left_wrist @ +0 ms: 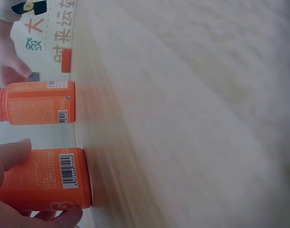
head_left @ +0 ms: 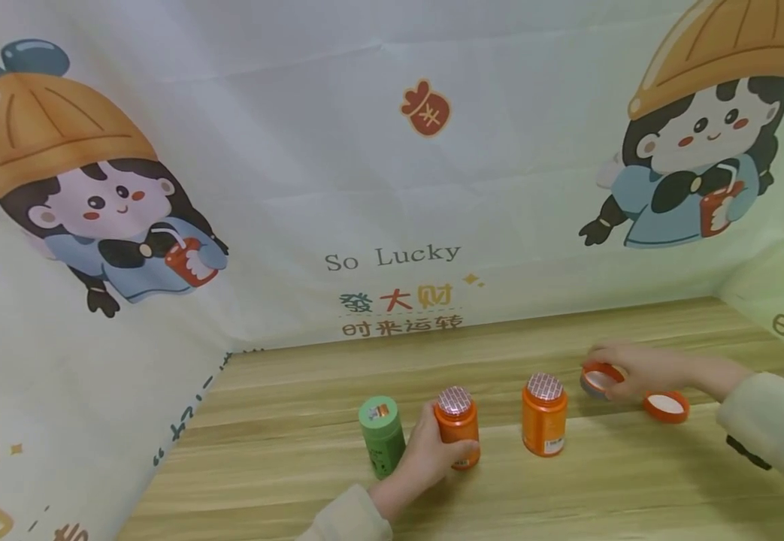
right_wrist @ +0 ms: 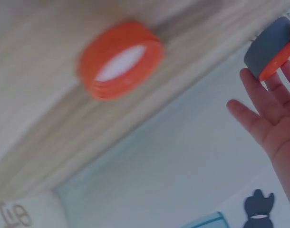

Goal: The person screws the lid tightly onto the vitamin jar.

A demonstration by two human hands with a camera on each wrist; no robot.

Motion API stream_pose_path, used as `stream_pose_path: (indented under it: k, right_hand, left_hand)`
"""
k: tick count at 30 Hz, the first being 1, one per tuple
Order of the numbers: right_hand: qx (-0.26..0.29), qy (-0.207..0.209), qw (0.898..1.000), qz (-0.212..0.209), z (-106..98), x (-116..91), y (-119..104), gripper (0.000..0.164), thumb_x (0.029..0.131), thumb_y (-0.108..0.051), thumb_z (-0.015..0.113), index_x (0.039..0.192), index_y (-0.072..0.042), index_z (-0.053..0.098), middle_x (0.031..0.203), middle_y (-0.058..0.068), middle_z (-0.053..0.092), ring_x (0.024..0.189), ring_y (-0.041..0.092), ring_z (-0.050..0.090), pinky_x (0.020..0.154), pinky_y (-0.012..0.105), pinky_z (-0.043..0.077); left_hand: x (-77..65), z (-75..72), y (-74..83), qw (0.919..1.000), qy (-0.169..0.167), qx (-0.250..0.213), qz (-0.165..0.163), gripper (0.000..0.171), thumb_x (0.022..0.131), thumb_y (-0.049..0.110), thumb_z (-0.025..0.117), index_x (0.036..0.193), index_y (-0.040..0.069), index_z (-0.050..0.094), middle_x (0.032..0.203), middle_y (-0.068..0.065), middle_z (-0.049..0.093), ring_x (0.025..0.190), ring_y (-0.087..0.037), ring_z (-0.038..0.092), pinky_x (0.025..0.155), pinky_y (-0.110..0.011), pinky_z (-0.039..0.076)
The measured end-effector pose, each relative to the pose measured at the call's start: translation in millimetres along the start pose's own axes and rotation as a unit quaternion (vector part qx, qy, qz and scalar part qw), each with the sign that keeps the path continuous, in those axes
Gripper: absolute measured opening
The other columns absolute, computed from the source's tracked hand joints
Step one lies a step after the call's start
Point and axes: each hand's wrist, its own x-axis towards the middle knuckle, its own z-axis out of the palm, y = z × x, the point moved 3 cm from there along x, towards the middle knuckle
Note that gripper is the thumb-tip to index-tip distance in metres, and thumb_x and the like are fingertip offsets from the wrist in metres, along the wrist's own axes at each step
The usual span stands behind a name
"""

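My left hand (head_left: 430,448) grips an orange bottle (left_wrist: 45,183) around its body; the bottle stands upright, its mouth covered by a patterned foil seal (head_left: 455,400). A second orange bottle (head_left: 544,421) with the same kind of seal stands to the right, touched by neither hand. Farther right, my right hand (right_wrist: 273,114) pinches a grey-blue and orange cap (right_wrist: 271,47) between thumb and fingers, its white inner face turned upward in the head view. An orange cap (right_wrist: 121,61) with a white liner lies on the table, close to the right wrist.
Just left of my left hand stands a green lidded canister (head_left: 382,436). All of these are on a wood-grain table (head_left: 283,421). Printed cloth walls (head_left: 283,173) rise behind the table and at both sides.
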Motion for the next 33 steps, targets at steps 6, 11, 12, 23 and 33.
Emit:
stream_pose_path:
  k: [6, 11, 12, 23, 33]
  right_hand:
    - [-0.014, 0.024, 0.999, -0.035, -22, 20, -20, 0.032, 0.078, -0.011, 0.067, 0.106, 0.002, 0.059, 0.098, 0.004, 0.054, 0.079, 0.010, 0.047, 0.068, 0.026, 0.046]
    - [-0.023, 0.023, 0.999, -0.009, -39, 35, -37, 0.032, 0.078, -0.011, 0.062, 0.108, -0.001, 0.059, 0.096, 0.002, 0.051, 0.081, 0.012, 0.047, 0.069, 0.028, 0.045]
    - [-0.022, 0.019, 1.000, -0.001, -42, 38, -40, 0.032, 0.078, -0.011, 0.061, 0.109, -0.002, 0.058, 0.098, 0.002, 0.051, 0.083, 0.014, 0.047, 0.071, 0.029, 0.045]
    - [-0.008, 0.002, 1.000, -0.023, -46, 72, -79, 0.043, 0.079, -0.012, 0.058, 0.118, 0.003, 0.049, 0.104, 0.005, 0.057, 0.086, 0.016, 0.050, 0.074, 0.031, 0.044]
    - [-0.012, -0.063, 0.997, -0.041, -15, 98, -103, 0.053, 0.078, -0.008, 0.061, 0.127, 0.002, 0.042, 0.115, 0.008, 0.054, 0.095, 0.018, 0.052, 0.084, 0.032, 0.046]
  left_hand:
    - [1.7, -1.4, -1.0, 1.0000, -0.004, 0.004, -0.001, 0.064, 0.071, 0.015, 0.078, 0.120, -0.002, 0.040, 0.110, -0.015, 0.056, 0.102, -0.030, 0.055, 0.091, -0.047, 0.044]
    - [2.0, -1.4, -1.4, 0.9999, -0.010, -0.001, -0.001, 0.062, 0.071, 0.015, 0.078, 0.118, -0.001, 0.041, 0.110, -0.014, 0.056, 0.103, -0.030, 0.055, 0.091, -0.047, 0.044]
    - [2.1, -1.3, -1.4, 0.9999, -0.012, -0.005, -0.002, 0.062, 0.071, 0.014, 0.078, 0.118, -0.001, 0.041, 0.111, -0.014, 0.056, 0.103, -0.030, 0.055, 0.092, -0.047, 0.044]
    - [1.7, -1.1, -1.2, 0.9997, -0.019, -0.018, -0.003, 0.060, 0.072, 0.013, 0.077, 0.118, -0.001, 0.040, 0.111, -0.015, 0.056, 0.103, -0.031, 0.054, 0.091, -0.048, 0.043]
    - [2.9, -0.1, -2.5, 0.9991, -0.026, -0.034, -0.007, 0.059, 0.073, 0.012, 0.076, 0.117, 0.000, 0.039, 0.111, -0.015, 0.056, 0.101, -0.028, 0.055, 0.090, -0.047, 0.044]
